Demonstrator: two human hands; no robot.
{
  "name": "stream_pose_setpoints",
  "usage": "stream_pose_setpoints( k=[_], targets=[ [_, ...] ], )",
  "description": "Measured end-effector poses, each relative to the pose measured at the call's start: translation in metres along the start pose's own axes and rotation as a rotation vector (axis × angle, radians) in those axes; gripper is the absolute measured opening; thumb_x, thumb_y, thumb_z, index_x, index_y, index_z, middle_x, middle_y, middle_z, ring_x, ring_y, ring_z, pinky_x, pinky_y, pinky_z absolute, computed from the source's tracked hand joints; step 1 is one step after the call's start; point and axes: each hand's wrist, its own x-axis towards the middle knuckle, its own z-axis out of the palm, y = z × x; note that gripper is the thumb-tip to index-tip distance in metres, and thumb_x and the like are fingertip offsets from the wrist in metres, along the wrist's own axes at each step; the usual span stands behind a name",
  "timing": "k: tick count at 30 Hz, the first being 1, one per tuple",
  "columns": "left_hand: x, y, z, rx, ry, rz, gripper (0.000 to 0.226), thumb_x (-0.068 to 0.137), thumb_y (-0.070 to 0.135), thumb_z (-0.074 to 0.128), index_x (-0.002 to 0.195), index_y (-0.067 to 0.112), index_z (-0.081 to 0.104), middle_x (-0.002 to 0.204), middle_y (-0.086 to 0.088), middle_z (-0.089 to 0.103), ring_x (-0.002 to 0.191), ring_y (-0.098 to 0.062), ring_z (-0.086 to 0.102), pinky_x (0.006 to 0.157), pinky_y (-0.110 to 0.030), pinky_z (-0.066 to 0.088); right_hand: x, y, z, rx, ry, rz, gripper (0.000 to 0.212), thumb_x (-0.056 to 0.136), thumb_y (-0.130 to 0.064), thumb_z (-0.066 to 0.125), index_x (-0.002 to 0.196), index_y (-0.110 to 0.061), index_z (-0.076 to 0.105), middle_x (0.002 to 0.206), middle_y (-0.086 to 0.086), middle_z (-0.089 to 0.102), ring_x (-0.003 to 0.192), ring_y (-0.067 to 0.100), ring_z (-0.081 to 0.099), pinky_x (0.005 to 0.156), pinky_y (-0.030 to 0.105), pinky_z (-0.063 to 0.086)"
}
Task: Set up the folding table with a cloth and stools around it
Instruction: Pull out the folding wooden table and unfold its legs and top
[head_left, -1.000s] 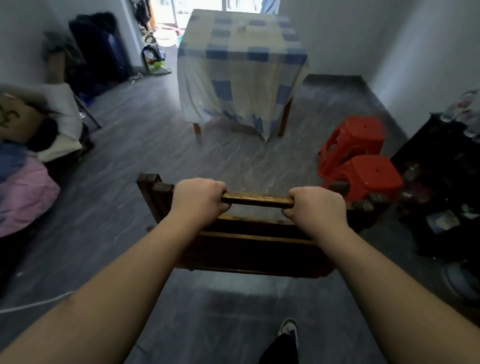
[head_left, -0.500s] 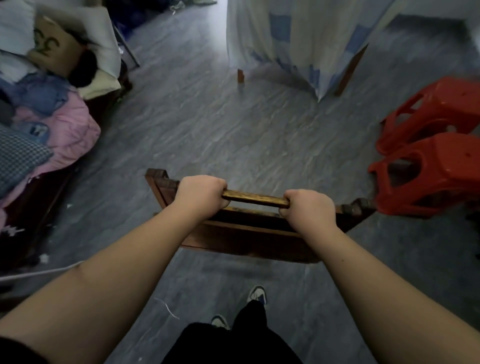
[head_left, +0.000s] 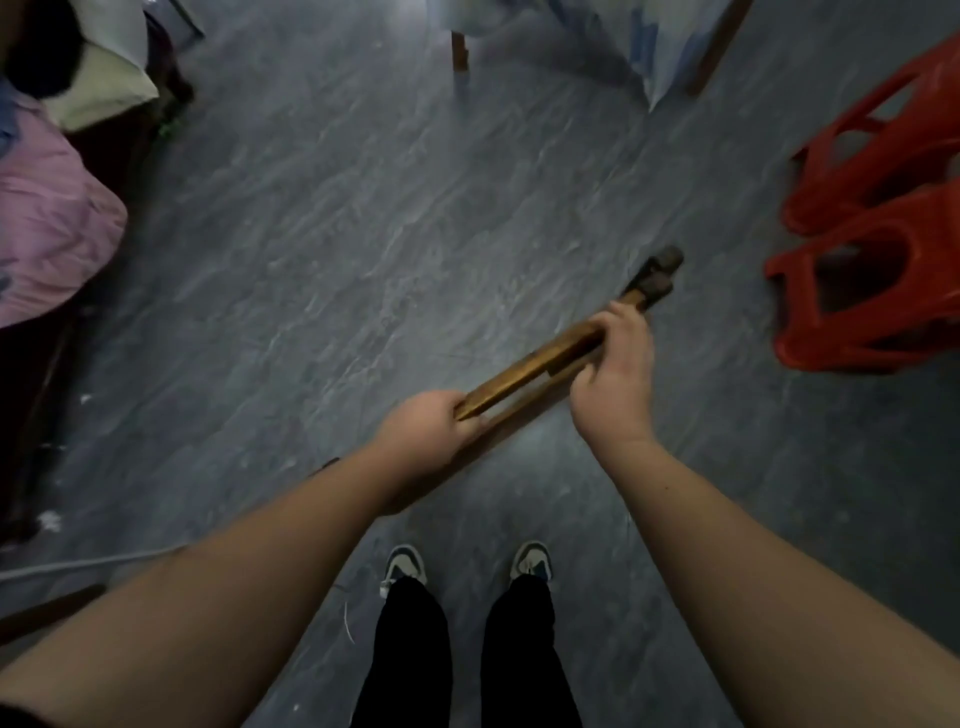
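I hold a folded brown wooden stool (head_left: 535, 364) edge-on above the grey floor, slanting from lower left to upper right. My left hand (head_left: 426, 431) grips its near end and my right hand (head_left: 615, 364) grips it farther up, near the dark feet at the far end. At the top edge hangs the blue-and-cream checked cloth (head_left: 649, 47) over the table, with two wooden table legs (head_left: 458, 49) showing below it. Two red plastic stools (head_left: 872, 249) lie on their sides at the right.
A bed with a pink blanket (head_left: 52, 234) and pillows stands along the left. A white cable (head_left: 93, 564) runs over the floor at lower left. My two feet in sneakers (head_left: 405, 566) stand just below the held stool.
The view has tipped down toward my feet. The wooden stool has turned from flat across in front of me to a diagonal, edge-on position, its right end swung away toward the red stools.
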Motion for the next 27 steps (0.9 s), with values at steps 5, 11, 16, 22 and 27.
stream_pose_setpoints(
  k=[5, 11, 16, 22, 27],
  targets=[
    [0.045, -0.03, 0.045, -0.317, -0.038, -0.092, 0.024, 0.093, 0.044, 0.06, 0.096, 0.022, 0.067, 0.082, 0.002, 0.068, 0.077, -0.014, 0.065, 0.062, -0.026, 0.046, 0.019, 0.008, 0.059, 1.294, -0.181, 1.004, 0.027, 0.104, -0.02, 0.045, 0.126, -0.004, 0.051, 0.119, 0.016, 0.061, 0.11, 0.03, 0.061, 0.101, 0.036, 0.046],
    [0.081, -0.044, 0.091, -0.724, -0.145, -0.186, 0.034, 0.095, 0.043, 0.057, 0.084, 0.011, 0.064, 0.067, -0.001, 0.062, 0.058, -0.017, 0.059, 0.057, -0.029, 0.048, 0.04, 0.054, 0.127, 1.226, -0.374, 0.986, 0.021, 0.105, -0.005, 0.037, 0.109, -0.005, 0.058, 0.105, 0.011, 0.066, 0.102, 0.023, 0.064, 0.102, 0.041, 0.048],
    [0.099, -0.07, 0.11, -1.181, -0.48, -0.199, 0.019, 0.099, 0.021, 0.055, 0.099, 0.003, 0.062, 0.076, -0.01, 0.059, 0.065, -0.023, 0.058, 0.062, -0.035, 0.05, 0.038, 0.076, 0.148, 1.083, -0.454, 0.949, 0.018, 0.101, 0.0, 0.045, 0.105, -0.007, 0.061, 0.104, 0.011, 0.065, 0.098, 0.022, 0.065, 0.094, 0.04, 0.052],
    [0.12, -0.076, 0.114, -1.281, -0.552, -0.148, 0.032, 0.1, 0.015, 0.051, 0.121, -0.008, 0.053, 0.093, -0.019, 0.066, 0.083, -0.028, 0.067, 0.074, -0.038, 0.057, 0.055, 0.084, 0.163, 1.013, -0.478, 0.858, 0.014, 0.099, 0.001, 0.049, 0.105, -0.003, 0.062, 0.095, 0.01, 0.066, 0.088, 0.019, 0.068, 0.096, 0.041, 0.054],
    [0.135, -0.062, 0.115, -1.352, -0.552, -0.124, 0.026, 0.102, 0.016, 0.047, 0.118, -0.003, 0.052, 0.097, -0.02, 0.067, 0.088, -0.027, 0.069, 0.082, -0.039, 0.059, 0.078, 0.083, 0.161, 0.914, -0.476, 0.814, 0.015, 0.1, -0.001, 0.05, 0.109, -0.002, 0.062, 0.098, 0.01, 0.065, 0.082, 0.016, 0.068, 0.071, 0.028, 0.059]
  ],
)
